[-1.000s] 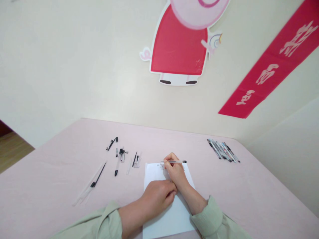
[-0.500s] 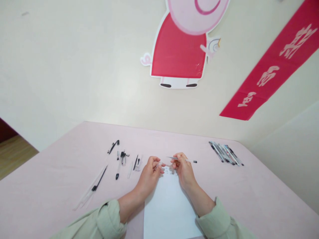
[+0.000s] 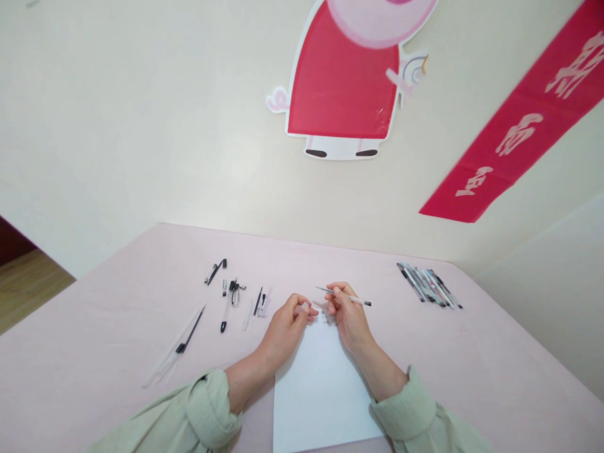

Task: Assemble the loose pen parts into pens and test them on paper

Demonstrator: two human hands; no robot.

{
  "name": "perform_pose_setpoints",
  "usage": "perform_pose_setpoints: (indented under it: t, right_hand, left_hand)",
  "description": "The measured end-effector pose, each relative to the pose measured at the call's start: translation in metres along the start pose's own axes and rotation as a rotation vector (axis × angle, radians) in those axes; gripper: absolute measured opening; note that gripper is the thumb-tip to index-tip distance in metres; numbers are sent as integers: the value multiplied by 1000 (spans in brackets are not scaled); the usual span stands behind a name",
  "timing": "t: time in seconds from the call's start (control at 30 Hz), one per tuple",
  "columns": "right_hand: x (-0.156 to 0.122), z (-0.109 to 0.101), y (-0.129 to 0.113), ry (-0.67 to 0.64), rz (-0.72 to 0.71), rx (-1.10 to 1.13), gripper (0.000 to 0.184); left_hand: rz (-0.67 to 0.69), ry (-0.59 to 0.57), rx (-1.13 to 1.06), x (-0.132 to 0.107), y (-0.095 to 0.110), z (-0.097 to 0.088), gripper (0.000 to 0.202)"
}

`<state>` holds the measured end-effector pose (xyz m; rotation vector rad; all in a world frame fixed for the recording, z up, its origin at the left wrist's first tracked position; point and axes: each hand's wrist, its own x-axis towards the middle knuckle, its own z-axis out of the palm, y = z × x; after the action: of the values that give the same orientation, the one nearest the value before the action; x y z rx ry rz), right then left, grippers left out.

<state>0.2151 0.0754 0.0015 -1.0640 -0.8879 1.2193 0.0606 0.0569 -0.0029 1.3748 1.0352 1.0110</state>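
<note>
My right hand (image 3: 349, 314) is closed round a slim pen (image 3: 361, 301) with a thin grey front and a black end. The pen slants across the fingers, its narrow point towards the upper left. My left hand (image 3: 290, 321) is pinched just left of it, and what lies between its fingertips is too small to make out. Both hands are over the top end of a white sheet of paper (image 3: 321, 390). Small dark marks or bits, partly hidden by my fingers, show on the paper between the hands.
Left of my hands lie pen parts: a clear tube (image 3: 248, 314), a black piece (image 3: 257, 301), a black-tipped barrel (image 3: 223, 324) and a long refill (image 3: 193, 330). A row of several pens (image 3: 429, 286) lies at the back right. The pink-covered table (image 3: 472, 365) meets the wall behind.
My left fingers have drawn closer together and slightly right; the pale piece seen at them before no longer shows clearly. My right hand still holds the pen. The view has tilted slightly.
</note>
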Motion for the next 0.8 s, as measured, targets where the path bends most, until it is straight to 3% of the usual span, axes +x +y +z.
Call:
perform_pose_setpoints:
  t: [0.17, 0.3, 0.47, 0.8]
  right_hand:
    - [1, -1, 2, -35, 21, 16, 27]
    - [1, -2, 3, -37, 25, 10, 31]
    - [-1, -1, 2, -36, 44, 17, 31]
    - [9, -8, 1, 46, 92, 233, 28]
  left_hand:
    - [167, 41, 178, 1, 4, -3, 19]
    - [195, 131, 303, -4, 10, -3, 20]
    - [260, 112, 264, -8, 12, 0, 17]
    - [-51, 305, -150, 10, -7, -1, 15]
